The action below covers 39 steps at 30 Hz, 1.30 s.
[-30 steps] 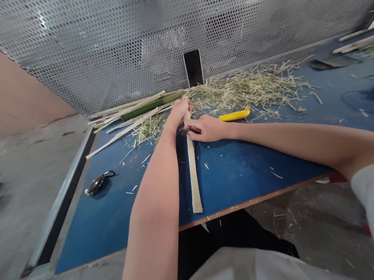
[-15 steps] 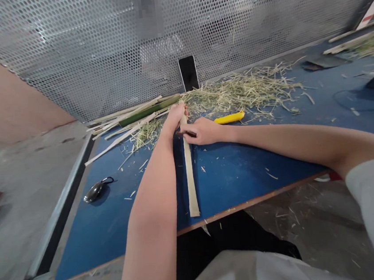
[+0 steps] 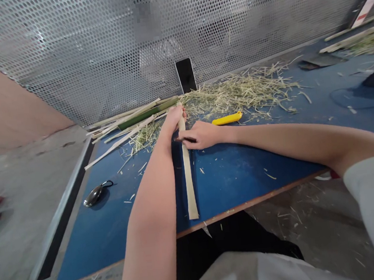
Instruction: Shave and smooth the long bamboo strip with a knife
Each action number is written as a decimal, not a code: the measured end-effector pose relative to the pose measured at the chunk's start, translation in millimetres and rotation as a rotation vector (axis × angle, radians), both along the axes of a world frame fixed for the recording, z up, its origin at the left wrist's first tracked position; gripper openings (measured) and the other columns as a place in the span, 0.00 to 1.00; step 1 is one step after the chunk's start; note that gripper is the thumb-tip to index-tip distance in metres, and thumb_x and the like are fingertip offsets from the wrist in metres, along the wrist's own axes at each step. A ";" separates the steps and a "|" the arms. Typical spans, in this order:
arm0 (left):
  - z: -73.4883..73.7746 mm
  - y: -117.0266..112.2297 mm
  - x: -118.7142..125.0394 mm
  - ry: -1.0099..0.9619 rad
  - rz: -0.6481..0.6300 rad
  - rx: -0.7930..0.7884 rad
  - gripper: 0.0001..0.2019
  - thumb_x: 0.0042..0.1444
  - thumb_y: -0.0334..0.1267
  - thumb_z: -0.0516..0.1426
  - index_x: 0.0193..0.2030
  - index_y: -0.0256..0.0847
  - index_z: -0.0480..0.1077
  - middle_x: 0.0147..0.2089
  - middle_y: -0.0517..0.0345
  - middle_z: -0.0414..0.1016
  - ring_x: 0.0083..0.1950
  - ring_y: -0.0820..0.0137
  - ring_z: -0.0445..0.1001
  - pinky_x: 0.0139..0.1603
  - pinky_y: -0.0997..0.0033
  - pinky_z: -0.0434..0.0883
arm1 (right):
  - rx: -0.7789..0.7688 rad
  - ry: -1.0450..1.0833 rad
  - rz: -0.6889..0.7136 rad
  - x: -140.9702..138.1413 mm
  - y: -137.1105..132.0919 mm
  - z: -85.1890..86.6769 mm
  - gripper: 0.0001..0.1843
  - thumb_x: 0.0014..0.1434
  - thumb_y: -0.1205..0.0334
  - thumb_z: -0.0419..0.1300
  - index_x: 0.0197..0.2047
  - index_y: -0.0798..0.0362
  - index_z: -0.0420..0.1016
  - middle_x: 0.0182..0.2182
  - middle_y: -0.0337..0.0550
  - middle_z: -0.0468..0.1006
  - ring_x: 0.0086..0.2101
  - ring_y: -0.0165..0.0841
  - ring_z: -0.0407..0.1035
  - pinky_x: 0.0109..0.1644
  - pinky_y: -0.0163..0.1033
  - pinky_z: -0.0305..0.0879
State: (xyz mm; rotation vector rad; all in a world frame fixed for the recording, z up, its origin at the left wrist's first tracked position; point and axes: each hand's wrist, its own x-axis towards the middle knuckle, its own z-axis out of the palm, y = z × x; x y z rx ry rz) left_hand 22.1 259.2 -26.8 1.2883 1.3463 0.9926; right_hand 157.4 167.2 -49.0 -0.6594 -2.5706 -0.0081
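A pale, flat bamboo strip (image 3: pixel 189 182) lies lengthwise on the blue table (image 3: pixel 230 171), its near end close to the front edge. My left hand (image 3: pixel 174 116) is closed around the strip's far end. Just nearer to me, my right hand (image 3: pixel 200 135) is closed on a small dark blade (image 3: pixel 189 139) laid across the strip; most of the blade is hidden by the fingers. Right behind my right hand rests a yellow-handled cutter (image 3: pixel 227 119). Thin shavings (image 3: pixel 238 92) are heaped beyond both hands.
Bamboo strips and a green bamboo piece (image 3: pixel 138 117) lie at the back left. A phone (image 3: pixel 186 75) leans on the perforated metal screen (image 3: pixel 104 55). A dark, shiny oval object with a loop (image 3: pixel 94 195) sits at left. A dark flat piece (image 3: pixel 321 61) lies far right.
My right hand, with the blade, has slid slightly toward me along the bamboo strip. My left hand keeps its hold on the far end. The whole view has shifted a little.
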 end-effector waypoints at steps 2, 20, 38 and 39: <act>0.1 0.4 0.0 0.003 0.002 -0.004 0.08 0.71 0.34 0.55 0.37 0.40 0.70 0.22 0.62 0.64 0.25 0.71 0.67 0.32 0.72 0.68 | -0.007 0.015 -0.040 -0.3 0.3 0.3 0.14 0.71 0.56 0.53 0.50 0.50 0.78 0.29 0.40 0.79 0.24 0.33 0.61 0.34 0.40 0.48; 7.4 -8.1 0.6 0.005 0.004 0.010 0.10 0.71 0.30 0.55 0.35 0.38 0.71 0.23 0.59 0.66 0.28 0.70 0.70 0.38 0.70 0.70 | -0.025 0.038 -0.027 0.9 0.5 0.9 0.13 0.71 0.57 0.53 0.49 0.51 0.77 0.30 0.40 0.79 0.25 0.33 0.63 0.34 0.40 0.49; -7.4 10.1 -0.9 -0.003 -0.016 0.004 0.12 0.71 0.32 0.53 0.33 0.40 0.68 0.23 0.60 0.65 0.24 0.73 0.64 0.31 0.72 0.64 | 0.003 0.025 -0.037 0.9 -1.8 1.9 0.13 0.71 0.57 0.53 0.48 0.50 0.77 0.27 0.38 0.78 0.23 0.32 0.61 0.33 0.39 0.48; -8.7 11.8 -1.9 0.008 -0.029 0.012 0.13 0.72 0.32 0.53 0.33 0.40 0.68 0.23 0.60 0.65 0.23 0.73 0.64 0.30 0.73 0.64 | -0.002 0.037 -0.097 0.3 -1.2 2.1 0.13 0.71 0.57 0.53 0.48 0.51 0.76 0.28 0.39 0.79 0.23 0.32 0.61 0.33 0.40 0.47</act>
